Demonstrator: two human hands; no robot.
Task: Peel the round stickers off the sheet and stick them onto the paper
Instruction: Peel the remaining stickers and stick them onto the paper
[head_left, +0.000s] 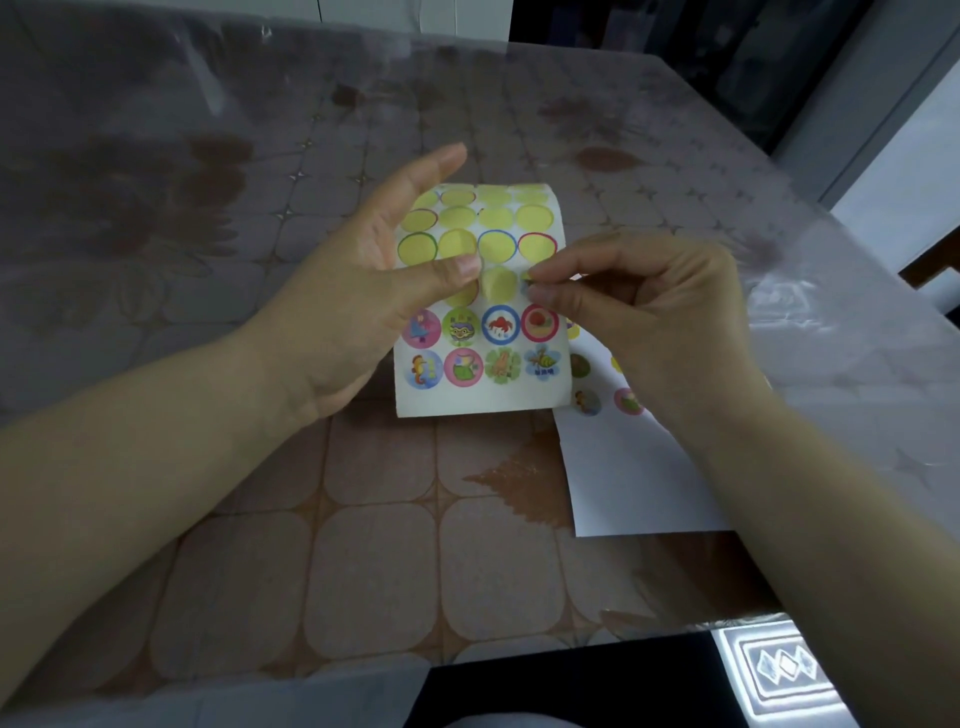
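We see the sticker sheet (483, 397) held up above the table (363, 545), a glossy white rectangle that bows away from us at the top. Its upper rows are bare yellow circles ringed in colour, and two rows of printed cartoon stickers (501, 325) fill the bottom. Our left hand (358, 296) grips the sheet's left side, thumb (452, 270) flat on the front and fingers straight behind it. Our right hand (649, 312) pinches a round sticker (526, 276) between thumb and forefinger at the sheet's right side. Only a green sliver of it shows, so we cannot tell its picture. The white paper (623, 478) lies flat just right of the sheet, partly under our right wrist, with several stuck stickers (587, 402) half hidden. A clear, shiny plastic film covers the tile-patterned tabletop.
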